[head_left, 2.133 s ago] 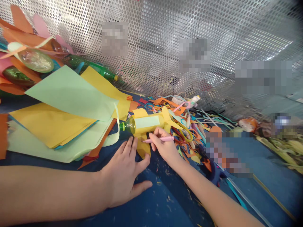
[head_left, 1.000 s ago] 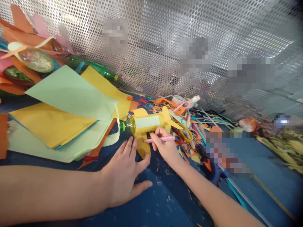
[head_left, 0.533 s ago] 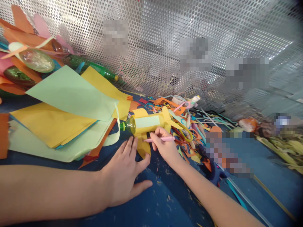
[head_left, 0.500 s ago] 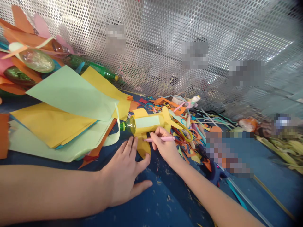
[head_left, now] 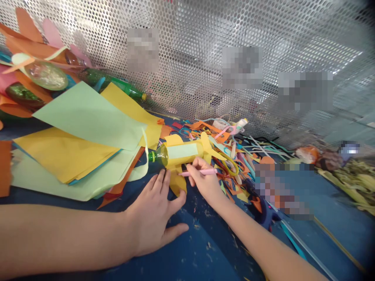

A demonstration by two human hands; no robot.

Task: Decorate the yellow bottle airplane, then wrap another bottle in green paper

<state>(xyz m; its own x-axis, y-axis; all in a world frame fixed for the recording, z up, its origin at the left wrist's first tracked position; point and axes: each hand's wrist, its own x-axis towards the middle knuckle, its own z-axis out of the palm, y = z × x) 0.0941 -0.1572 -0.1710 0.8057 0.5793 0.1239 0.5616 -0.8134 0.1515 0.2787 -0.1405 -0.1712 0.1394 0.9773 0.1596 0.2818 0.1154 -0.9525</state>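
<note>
In the head view, the left hand [head_left: 154, 212] lies open, palm down, thumb apart, its fingertips at the edge of a yellow flap [head_left: 177, 181]; it grips nothing. The right hand [head_left: 203, 183] is closed in a writing pinch around a pink pen [head_left: 208, 171], whose tip is over that flap — whether it touches the paper I cannot tell.

The wrapped bottle [head_left: 187, 157] lies on its side just beyond both hands, on the blue table [head_left: 187, 257], its green cap [head_left: 151, 156] toward the left and yellow fins at the other end. A pale green rectangle [head_left: 182, 150] sits on its wrap.

Space around it is tight. A curled pale strip [head_left: 144, 168] crowds the cap, with mint sheets [head_left: 88, 117] and yellow sheets [head_left: 58, 152] overlapping to the left. Paper scraps [head_left: 240, 189] and a yellow loop [head_left: 234, 168] crowd the finned end, a dark blue tool [head_left: 268, 216] nearer the right forearm. Behind — a perforated metal panel [head_left: 187, 47], with a green bottle with a yellow cap [head_left: 129, 89] lying along its foot and paper-decorated bottles [head_left: 47, 74] at far left.
</note>
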